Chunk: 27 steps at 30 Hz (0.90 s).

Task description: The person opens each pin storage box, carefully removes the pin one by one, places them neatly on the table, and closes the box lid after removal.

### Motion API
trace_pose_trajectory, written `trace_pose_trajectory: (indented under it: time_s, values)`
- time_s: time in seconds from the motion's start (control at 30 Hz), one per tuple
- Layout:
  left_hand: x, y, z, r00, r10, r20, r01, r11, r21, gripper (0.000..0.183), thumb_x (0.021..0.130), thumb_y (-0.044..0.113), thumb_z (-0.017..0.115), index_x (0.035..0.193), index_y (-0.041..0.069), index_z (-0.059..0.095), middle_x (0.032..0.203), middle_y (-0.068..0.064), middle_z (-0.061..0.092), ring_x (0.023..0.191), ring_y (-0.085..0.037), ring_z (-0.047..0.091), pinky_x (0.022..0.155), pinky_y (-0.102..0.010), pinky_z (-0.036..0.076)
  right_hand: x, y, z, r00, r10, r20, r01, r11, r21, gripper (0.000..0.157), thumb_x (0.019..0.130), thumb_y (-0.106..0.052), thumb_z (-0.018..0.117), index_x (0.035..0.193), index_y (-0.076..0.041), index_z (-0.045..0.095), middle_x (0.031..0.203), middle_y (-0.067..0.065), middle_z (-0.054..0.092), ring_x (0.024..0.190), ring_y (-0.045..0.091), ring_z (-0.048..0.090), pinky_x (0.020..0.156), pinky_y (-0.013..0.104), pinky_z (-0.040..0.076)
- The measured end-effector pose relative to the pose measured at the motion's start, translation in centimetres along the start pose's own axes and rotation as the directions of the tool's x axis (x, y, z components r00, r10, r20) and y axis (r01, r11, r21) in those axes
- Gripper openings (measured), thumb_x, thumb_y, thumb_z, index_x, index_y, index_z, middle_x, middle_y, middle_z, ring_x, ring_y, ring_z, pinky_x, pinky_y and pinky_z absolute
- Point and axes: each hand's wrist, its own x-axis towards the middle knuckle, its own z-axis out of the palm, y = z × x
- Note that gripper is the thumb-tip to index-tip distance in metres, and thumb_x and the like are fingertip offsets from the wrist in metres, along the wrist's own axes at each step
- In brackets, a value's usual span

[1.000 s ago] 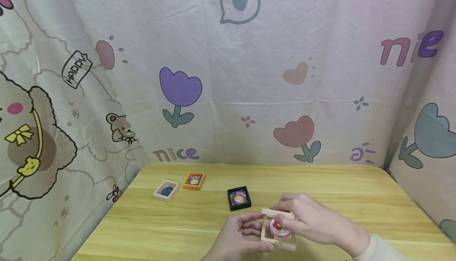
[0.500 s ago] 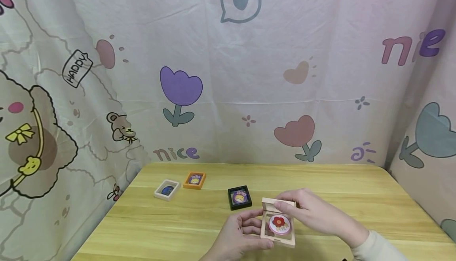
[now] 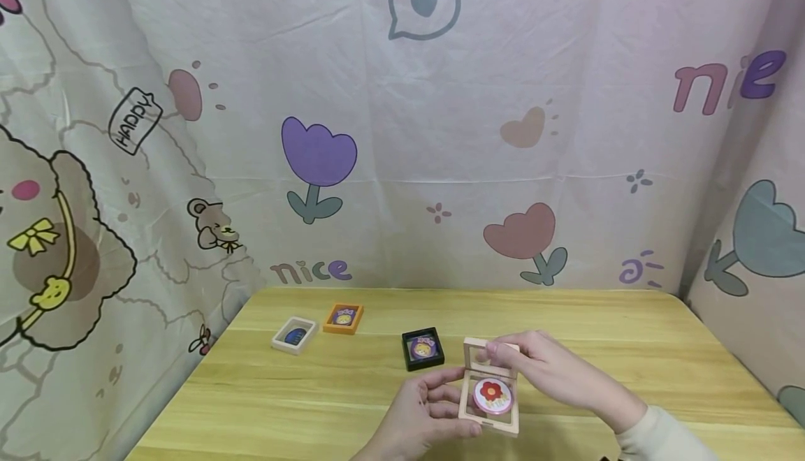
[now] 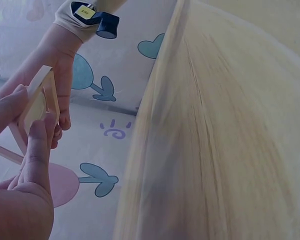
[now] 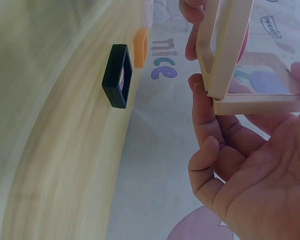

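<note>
A small beige hinged display box with clear windows is held above the table in the head view. Its lid is raised. Within the lower half sits a round badge with a red flower on white and a pink edge. My left hand grips the lower half by its left side, thumb at the front corner. The lid's top edge is pinched by my right hand, thumb on the inner face. In the right wrist view, the two box halves stand at roughly a right angle.
On the wooden table, a black framed box with a bear badge lies just behind my left hand. Farther left are an orange framed box and a white framed box. Printed curtains surround the table at the back and sides.
The lid has swung up and back under my right hand, from lying over the badge to standing raised. The badge now shows fully. My left hand has hardly moved.
</note>
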Motion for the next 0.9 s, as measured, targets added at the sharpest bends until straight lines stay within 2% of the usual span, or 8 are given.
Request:
trace_pose_trajectory:
  time_s: [0.13, 0.37, 0.53, 0.67, 0.9]
  values:
    - [0.0, -0.1, 0.0, 1.0, -0.003, 0.009, 0.003, 1.0, -0.003, 0.077, 0.082, 0.006, 0.093, 0.149, -0.002, 0.056, 0.11, -0.012, 0.081, 0.096, -0.019, 0.081, 0.084, -0.027, 0.067, 0.2, 0.3, 0.0, 0.999, 0.045, -0.014, -0.044, 0.998, 0.037, 0.04, 0.117, -0.025, 0.043, 0.119, -0.013, 0.08, 0.114, -0.004, 0.081, 0.105, 0.003, 0.071, 0.09, 0.025, 0.06]
    - [0.0, -0.3, 0.1, 1.0, -0.016, 0.018, 0.016, 1.0, 0.005, 0.077, 0.084, 0.003, 0.091, 0.152, 0.0, 0.053, 0.108, -0.011, 0.08, 0.093, -0.019, 0.081, 0.085, -0.03, 0.067, 0.3, 0.7, 0.1, 0.999, 0.04, -0.01, -0.039, 0.998, 0.041, 0.041, 0.118, -0.024, 0.04, 0.117, -0.015, 0.08, 0.111, -0.005, 0.081, 0.101, 0.004, 0.071, 0.088, 0.026, 0.059]
    - [0.1, -0.5, 0.2, 0.998, -0.034, 0.053, 0.036, 0.998, -0.043, 0.069, 0.095, 0.006, 0.08, 0.156, 0.0, 0.047, 0.103, -0.011, 0.078, 0.084, -0.017, 0.08, 0.077, -0.029, 0.068, 0.2, 1.0, 0.1, 1.0, 0.027, -0.013, -0.027, 0.999, 0.029, 0.041, 0.118, -0.024, 0.04, 0.116, -0.017, 0.08, 0.115, -0.003, 0.081, 0.107, 0.008, 0.073, 0.092, 0.027, 0.06]
    - [0.0, -0.7, 0.1, 0.996, -0.017, 0.088, 0.023, 0.997, -0.071, 0.062, 0.103, 0.008, 0.071, 0.158, -0.003, 0.043, 0.101, -0.009, 0.077, 0.08, -0.015, 0.08, 0.075, -0.025, 0.067, 0.2, 1.1, 0.1, 1.0, 0.019, -0.018, -0.019, 1.0, 0.01, 0.041, 0.118, -0.024, 0.04, 0.116, -0.017, 0.081, 0.118, -0.003, 0.081, 0.112, 0.009, 0.074, 0.094, 0.028, 0.061]
    - [0.1, -0.8, 0.1, 0.995, -0.031, 0.091, 0.041, 0.994, -0.101, 0.062, 0.103, 0.006, 0.071, 0.157, -0.005, 0.043, 0.1, -0.008, 0.077, 0.083, -0.016, 0.081, 0.078, -0.025, 0.067, 0.1, 1.2, 0.3, 0.998, 0.058, -0.024, -0.059, 0.998, -0.025, 0.041, 0.118, -0.027, 0.039, 0.118, -0.016, 0.079, 0.116, -0.003, 0.081, 0.106, 0.008, 0.073, 0.091, 0.029, 0.061]
